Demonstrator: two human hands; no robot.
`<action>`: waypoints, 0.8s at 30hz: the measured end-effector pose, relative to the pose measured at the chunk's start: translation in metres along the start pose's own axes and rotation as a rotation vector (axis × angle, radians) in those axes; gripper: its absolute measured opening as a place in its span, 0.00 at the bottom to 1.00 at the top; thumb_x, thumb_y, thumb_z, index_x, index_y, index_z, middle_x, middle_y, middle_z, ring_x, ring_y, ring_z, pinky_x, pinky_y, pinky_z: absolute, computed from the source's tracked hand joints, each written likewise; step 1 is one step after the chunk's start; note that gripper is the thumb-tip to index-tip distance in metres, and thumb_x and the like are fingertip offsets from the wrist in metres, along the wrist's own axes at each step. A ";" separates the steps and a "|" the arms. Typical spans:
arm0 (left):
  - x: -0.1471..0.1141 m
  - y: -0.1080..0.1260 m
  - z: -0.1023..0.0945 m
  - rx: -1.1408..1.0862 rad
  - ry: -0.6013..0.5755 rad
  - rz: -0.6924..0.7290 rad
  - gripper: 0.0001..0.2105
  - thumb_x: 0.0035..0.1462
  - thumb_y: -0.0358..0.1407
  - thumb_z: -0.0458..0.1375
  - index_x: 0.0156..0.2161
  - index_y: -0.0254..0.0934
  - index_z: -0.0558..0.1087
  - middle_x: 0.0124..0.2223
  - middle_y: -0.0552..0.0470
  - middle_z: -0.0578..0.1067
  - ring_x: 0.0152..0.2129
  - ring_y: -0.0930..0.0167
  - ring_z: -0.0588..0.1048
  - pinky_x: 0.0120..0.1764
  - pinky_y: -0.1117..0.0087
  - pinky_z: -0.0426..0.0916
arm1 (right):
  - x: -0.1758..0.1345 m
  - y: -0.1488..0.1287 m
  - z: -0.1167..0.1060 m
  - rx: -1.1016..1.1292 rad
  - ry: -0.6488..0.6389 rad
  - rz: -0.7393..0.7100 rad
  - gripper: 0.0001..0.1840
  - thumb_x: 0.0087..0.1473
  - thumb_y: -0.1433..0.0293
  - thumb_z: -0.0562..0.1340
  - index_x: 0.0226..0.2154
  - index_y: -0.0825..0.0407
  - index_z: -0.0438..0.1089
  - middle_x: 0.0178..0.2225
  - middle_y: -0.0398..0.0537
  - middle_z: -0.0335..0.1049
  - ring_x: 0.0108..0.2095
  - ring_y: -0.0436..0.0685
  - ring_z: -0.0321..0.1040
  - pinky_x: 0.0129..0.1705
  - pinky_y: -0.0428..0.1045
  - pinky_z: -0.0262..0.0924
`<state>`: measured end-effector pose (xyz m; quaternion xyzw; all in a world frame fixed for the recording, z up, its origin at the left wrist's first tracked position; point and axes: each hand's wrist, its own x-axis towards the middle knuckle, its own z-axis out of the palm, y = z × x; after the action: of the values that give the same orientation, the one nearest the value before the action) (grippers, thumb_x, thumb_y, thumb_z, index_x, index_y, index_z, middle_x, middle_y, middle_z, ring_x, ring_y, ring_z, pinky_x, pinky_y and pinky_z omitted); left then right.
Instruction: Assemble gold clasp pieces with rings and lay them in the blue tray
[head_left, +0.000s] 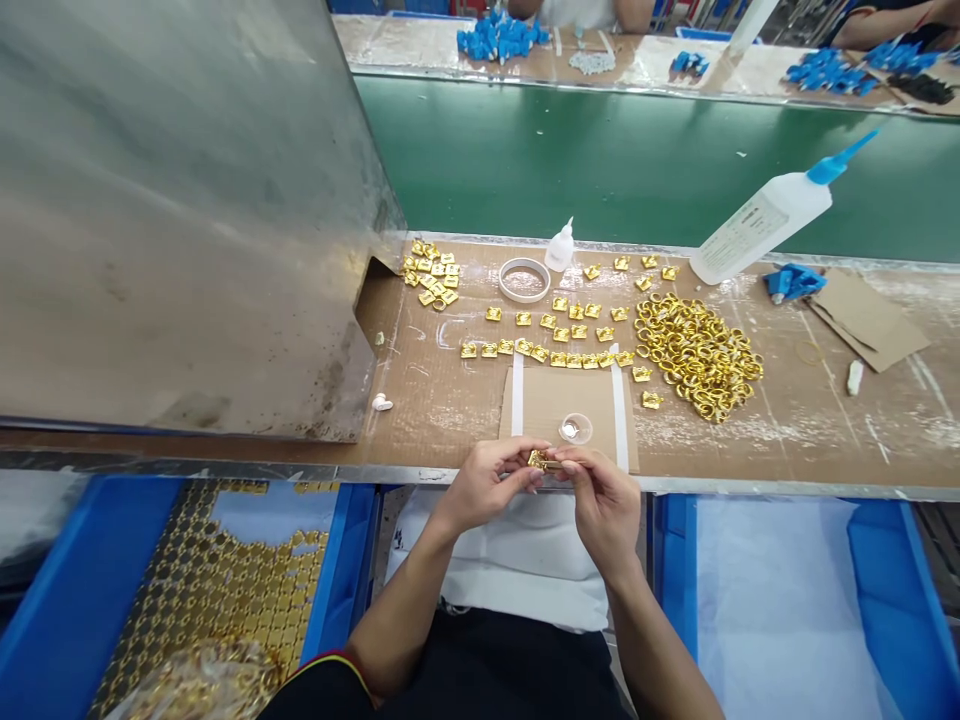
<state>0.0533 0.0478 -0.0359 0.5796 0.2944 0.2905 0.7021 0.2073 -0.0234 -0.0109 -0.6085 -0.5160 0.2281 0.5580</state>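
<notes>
– Gold piece (pixel 537 459) up at the fingertips, on the near side of the clear cup (pixel 576 429) and a touch to its left! What's around?

– Beyond the cup, rows of gold squares (pixel 559 359); farther off to its right, a heap of gold rings (pixel 697 355). Well left of it, a big metal housing (pixel 187 220) walls off that side!

– And the hands?

– Left hand (pixel 484 487), near side and left of the cup, pinching the piece between thumb and fingers! Right hand (pixel 609 500), near side and right of it, closed in a pinch at the piece's right end; what exactly it pinches is hidden. Forearms angle inward, both.

– Surfaces?

– Shiny metal on the piece, partly covered by fingers! Under the cup, a brown cardboard pad (pixel 544 405) with straight white tape strips (pixel 518 395). The cup's round and see-through; the housing's dull and stained!
</notes>
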 end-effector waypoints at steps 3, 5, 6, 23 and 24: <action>0.001 0.002 0.000 0.003 -0.006 0.009 0.15 0.60 0.38 0.63 0.49 0.32 0.78 0.31 0.50 0.77 0.27 0.70 0.79 0.32 0.72 0.77 | 0.000 -0.001 -0.001 -0.005 -0.011 0.016 0.11 0.64 0.74 0.61 0.33 0.49 0.77 0.33 0.45 0.82 0.26 0.53 0.77 0.31 0.46 0.73; 0.001 0.003 0.000 0.000 -0.007 0.016 0.14 0.60 0.37 0.63 0.49 0.31 0.78 0.31 0.50 0.77 0.27 0.70 0.79 0.31 0.72 0.76 | 0.000 -0.001 -0.001 -0.006 -0.011 0.025 0.11 0.64 0.73 0.61 0.33 0.49 0.78 0.33 0.45 0.82 0.26 0.53 0.76 0.31 0.47 0.73; 0.001 0.003 0.000 -0.003 -0.006 0.018 0.14 0.60 0.37 0.63 0.49 0.31 0.78 0.31 0.50 0.77 0.27 0.70 0.80 0.31 0.72 0.76 | 0.000 -0.001 -0.001 -0.003 -0.007 0.028 0.11 0.64 0.73 0.61 0.33 0.49 0.78 0.33 0.46 0.82 0.26 0.53 0.76 0.31 0.47 0.73; 0.002 0.004 0.001 0.004 0.008 0.028 0.15 0.60 0.39 0.63 0.48 0.30 0.78 0.30 0.50 0.77 0.25 0.71 0.77 0.31 0.72 0.76 | -0.001 0.001 0.002 0.015 0.017 0.025 0.09 0.64 0.71 0.62 0.34 0.48 0.78 0.34 0.46 0.83 0.30 0.56 0.80 0.33 0.48 0.76; 0.002 0.004 0.001 0.007 0.007 0.024 0.15 0.60 0.39 0.63 0.48 0.30 0.78 0.31 0.49 0.77 0.25 0.71 0.77 0.31 0.72 0.76 | -0.001 0.001 0.002 0.014 0.016 0.031 0.09 0.64 0.70 0.62 0.34 0.48 0.78 0.34 0.47 0.83 0.30 0.56 0.79 0.32 0.48 0.76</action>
<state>0.0550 0.0490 -0.0314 0.5845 0.2908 0.3000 0.6956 0.2058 -0.0233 -0.0125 -0.6145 -0.5003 0.2354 0.5628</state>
